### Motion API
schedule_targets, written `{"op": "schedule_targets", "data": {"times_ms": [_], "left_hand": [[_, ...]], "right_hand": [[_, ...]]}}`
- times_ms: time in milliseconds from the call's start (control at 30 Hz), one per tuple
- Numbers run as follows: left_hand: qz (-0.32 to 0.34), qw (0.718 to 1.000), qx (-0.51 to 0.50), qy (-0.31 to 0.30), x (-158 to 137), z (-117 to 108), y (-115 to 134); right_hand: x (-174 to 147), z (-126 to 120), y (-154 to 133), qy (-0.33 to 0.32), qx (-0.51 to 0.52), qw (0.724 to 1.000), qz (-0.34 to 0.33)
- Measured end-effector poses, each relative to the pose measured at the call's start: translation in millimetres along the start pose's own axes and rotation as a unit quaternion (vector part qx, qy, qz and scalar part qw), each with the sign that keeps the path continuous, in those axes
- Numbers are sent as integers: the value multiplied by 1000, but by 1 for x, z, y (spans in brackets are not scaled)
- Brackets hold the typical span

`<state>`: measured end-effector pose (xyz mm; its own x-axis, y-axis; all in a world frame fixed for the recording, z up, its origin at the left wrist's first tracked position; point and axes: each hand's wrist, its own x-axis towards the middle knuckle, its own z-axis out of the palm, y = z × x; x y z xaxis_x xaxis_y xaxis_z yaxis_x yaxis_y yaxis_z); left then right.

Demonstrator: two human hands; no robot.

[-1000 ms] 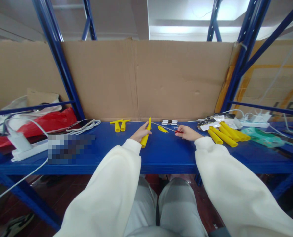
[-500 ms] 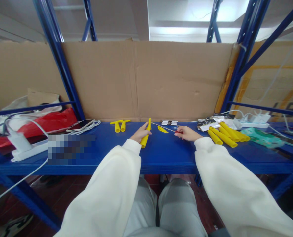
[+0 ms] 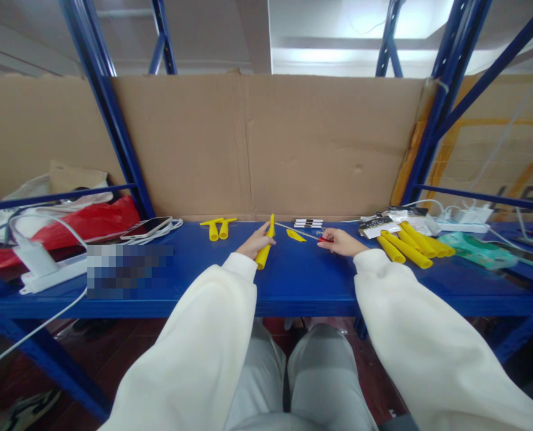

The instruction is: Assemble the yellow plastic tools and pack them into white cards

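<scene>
My left hand (image 3: 255, 240) is closed around a yellow scraper-like tool (image 3: 262, 257), its round hollow-looking handle angled toward me and a narrow head upright at the far end. My right hand (image 3: 340, 242) grips the red handle of a screwdriver (image 3: 308, 236). The thin metal shaft points left, its tip close to the head of the yellow tool; contact cannot be made out. Between my hands a loose flat yellow piece (image 3: 297, 236) lies on the blue shelf (image 3: 304, 275). Behind it sits a small stack of white-and-black packs (image 3: 308, 223).
Two T-shaped yellow tools (image 3: 219, 229) lie to the left. Several yellow tubular handles (image 3: 412, 245) are piled at right beside packets (image 3: 376, 226) and a green plastic bag (image 3: 477, 250). A phone and white cable (image 3: 158, 230) lie left. Cardboard (image 3: 302, 143) closes the back.
</scene>
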<state>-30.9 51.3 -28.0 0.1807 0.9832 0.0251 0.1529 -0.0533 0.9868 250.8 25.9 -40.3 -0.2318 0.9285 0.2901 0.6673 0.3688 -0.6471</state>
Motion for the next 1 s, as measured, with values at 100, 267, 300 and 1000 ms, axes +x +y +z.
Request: {"op": "schedule_targets", "data": {"times_ms": [100, 267, 300, 1000], "left_hand": [[0, 1000, 0, 1, -1, 0, 1], [-2, 1000, -10, 0, 1, 0, -1], [-2, 1000, -13, 1, 2, -1, -2], [11, 1000, -27, -12, 7, -3, -7]], "right_hand": [[-1, -1, -3, -17, -14, 1000, -8], [1, 1, 0, 16, 11, 1000, -20], [1, 1, 1, 25, 18, 999, -21], [-1, 2, -1, 19, 15, 1000, 1]]}}
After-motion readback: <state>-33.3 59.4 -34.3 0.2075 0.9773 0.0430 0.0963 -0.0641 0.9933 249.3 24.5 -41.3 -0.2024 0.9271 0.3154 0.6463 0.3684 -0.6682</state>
